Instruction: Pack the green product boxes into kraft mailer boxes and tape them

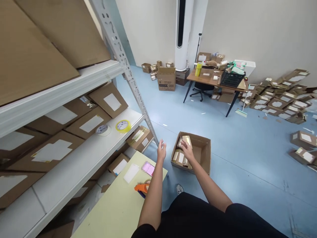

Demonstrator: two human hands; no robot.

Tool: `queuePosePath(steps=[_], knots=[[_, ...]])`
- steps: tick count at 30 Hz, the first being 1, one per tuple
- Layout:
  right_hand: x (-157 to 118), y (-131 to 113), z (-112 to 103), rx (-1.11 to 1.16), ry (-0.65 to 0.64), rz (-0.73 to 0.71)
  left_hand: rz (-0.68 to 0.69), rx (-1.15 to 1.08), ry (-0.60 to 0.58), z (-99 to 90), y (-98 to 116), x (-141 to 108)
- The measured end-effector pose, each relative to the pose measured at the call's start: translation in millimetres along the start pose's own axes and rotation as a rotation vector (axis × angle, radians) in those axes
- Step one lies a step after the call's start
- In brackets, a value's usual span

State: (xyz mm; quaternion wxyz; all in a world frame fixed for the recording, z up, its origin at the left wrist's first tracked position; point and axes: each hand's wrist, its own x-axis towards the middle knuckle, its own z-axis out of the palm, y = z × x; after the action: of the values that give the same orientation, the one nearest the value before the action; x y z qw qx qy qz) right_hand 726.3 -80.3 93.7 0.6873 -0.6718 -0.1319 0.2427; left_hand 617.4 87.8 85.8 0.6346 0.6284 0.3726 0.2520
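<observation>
1. Open carton [203, 145]: on the blue floor, to the right of the near table. Small boxes [181, 158] are grouped in its left part; bare cardboard shows at right.
2. Right hand [187, 151]: over the carton's left part, fingers loosely spread and open, in front of a pale-labelled box. Contact with that box: cannot tell.
3. Left hand [161, 152]: raised and open, fingers pointing away, between the shelf post and the carton, apart from both.
4. Pale green table [109, 205]: at near left, under the left forearm. On it: white sheet [131, 173], pink-screened phone [150, 169], and an orange tool [141, 187] partly hidden by the forearm.
5. Metal shelf [99, 148]: left side. White tape roll [107, 133] and yellow tape roll [127, 128] lie on the middle level, beside labelled boxes [90, 125].
6. Far side: brown desk [193, 78] bearing a black crate [231, 80]; tall box [167, 80] to its left, near the wall.
7. Far right: heaped parcels [276, 103]; broom [241, 113] on the floor between desk and heap.
</observation>
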Motion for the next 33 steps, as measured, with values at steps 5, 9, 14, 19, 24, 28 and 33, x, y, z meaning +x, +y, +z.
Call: queuePosePath(steps=[5, 9, 14, 19, 24, 28, 33], knots=[[-18, -18, 56, -0.098, -0.141, -0.103, 0.046, 0.003, 0.052, -47.5, 17, -28], [-52, -30, 104, -0.177, -0.225, -0.183, 0.108, 0.012, 0.093, -95.3, 32, -63], [-107, -29, 168, -0.240, -0.313, -0.254, 0.144, 0.022, 0.178, -168.8, 37, -117], [-169, -14, 232, -0.275, -0.426, -0.268, 0.183, 0.033, 0.297, -253.1, 21, -171], [-224, -4, 275, -0.342, -0.528, -0.264, 0.145, 0.036, 0.419, -323.3, -2, -226], [-247, 6, 287, -0.374, -0.573, -0.229, 0.102, 0.051, 0.489, -354.6, -18, -258], [-241, 38, 272, -0.463, -0.577, -0.172, 0.008, 0.044, 0.527, -354.3, -42, -275]])
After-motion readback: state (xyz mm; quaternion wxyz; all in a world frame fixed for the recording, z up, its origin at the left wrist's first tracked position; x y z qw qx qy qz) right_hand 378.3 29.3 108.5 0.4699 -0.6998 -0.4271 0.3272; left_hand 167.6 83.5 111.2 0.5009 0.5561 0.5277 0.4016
